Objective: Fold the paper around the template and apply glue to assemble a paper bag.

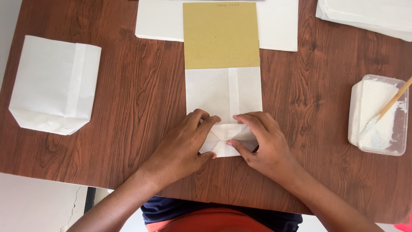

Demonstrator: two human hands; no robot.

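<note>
A white paper bag being folded (pixel 223 92) lies flat in the middle of the brown wooden table (pixel 141 99), with a tan cardboard sheet (pixel 221 36) sticking out of its far end. My left hand (pixel 184 148) presses its fingers down on the left side of the bag's folded near end. My right hand (pixel 264 146) presses on the right side, thumb and forefinger at the folded flaps. Both hands lie flat on the paper; neither lifts it.
A finished white paper bag (pixel 53 83) lies at the left. White paper sheets (pixel 279 25) lie at the far edge, a stack of white paper (pixel 369 15) at the far right. A plastic tub of white paste (pixel 377 114) with a wooden stick (pixel 392 103) stands at the right.
</note>
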